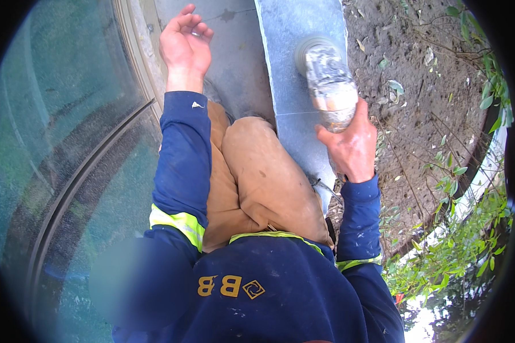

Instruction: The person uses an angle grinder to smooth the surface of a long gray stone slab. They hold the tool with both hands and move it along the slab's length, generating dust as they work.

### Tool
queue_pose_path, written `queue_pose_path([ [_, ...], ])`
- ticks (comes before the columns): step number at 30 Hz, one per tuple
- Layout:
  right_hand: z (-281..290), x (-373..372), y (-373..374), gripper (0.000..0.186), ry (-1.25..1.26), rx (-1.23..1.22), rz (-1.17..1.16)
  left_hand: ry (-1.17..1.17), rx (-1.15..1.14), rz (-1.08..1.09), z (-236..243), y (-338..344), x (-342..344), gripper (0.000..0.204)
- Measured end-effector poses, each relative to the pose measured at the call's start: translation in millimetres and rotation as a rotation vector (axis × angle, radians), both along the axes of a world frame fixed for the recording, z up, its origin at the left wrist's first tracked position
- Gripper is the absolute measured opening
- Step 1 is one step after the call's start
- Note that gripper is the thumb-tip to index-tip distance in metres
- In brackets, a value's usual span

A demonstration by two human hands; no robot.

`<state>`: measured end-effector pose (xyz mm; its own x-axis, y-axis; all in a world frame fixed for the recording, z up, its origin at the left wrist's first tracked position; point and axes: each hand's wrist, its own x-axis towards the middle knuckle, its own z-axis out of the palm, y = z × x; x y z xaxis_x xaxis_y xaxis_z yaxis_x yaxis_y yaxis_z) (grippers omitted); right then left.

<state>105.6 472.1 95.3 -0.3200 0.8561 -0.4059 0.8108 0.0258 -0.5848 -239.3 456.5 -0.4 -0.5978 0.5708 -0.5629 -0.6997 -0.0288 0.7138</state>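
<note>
My right hand (355, 140) is wrapped round the body of a handheld power tool (332, 86), caked in white dust. Its round head, blurred at the rim, rests on a long blue-grey stone slab (289, 68) with a thin seam across it. A dark cord runs below the tool along the slab. My left hand (183, 46) is raised, palm up, with fingers loosely curled apart and nothing in them, above the grey paving (237, 51) to the left of the slab.
A dusty glass panel with a metal frame (51, 114) fills the left side. My bent knee in tan trousers (269, 171) is beside the slab. On the right lie bare soil (400, 114) with dry leaves, a curved dark edging, and leafy plants (452, 240).
</note>
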Motion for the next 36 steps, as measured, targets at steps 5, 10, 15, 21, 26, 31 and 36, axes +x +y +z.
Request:
queue_pose_path([
  [5, 8, 24, 6, 0.068, -0.103, -0.05, -0.136, 0.007, 0.001, -0.007, 1, 0, 2, 0.035],
  [10, 4, 29, -4, 0.071, -0.054, -0.046, -0.123, 0.007, -0.031, 0.01, 7, 3, 2, 0.035],
  [15, 2, 18, -24, 0.073, -0.029, -0.016, 0.017, 0.038, -0.069, 0.02, 18, 4, 14, 0.036],
  [21, 6, 24, -23, 0.075, -0.052, 0.006, -0.041, 0.016, -0.038, -0.019, 1, -1, -3, 0.037],
  [26, 2, 21, -26, 0.077, -0.048, 0.044, 0.034, 0.018, -0.052, -0.017, -1, -2, -6, 0.038],
  [31, 4, 26, -29, 0.077, -0.055, 0.018, 0.016, 0.029, -0.036, -0.024, 0, -3, -10, 0.037],
  [36, 5, 37, -24, 0.077, -0.082, 0.006, -0.071, 0.029, -0.036, -0.032, 1, -4, -8, 0.037],
])
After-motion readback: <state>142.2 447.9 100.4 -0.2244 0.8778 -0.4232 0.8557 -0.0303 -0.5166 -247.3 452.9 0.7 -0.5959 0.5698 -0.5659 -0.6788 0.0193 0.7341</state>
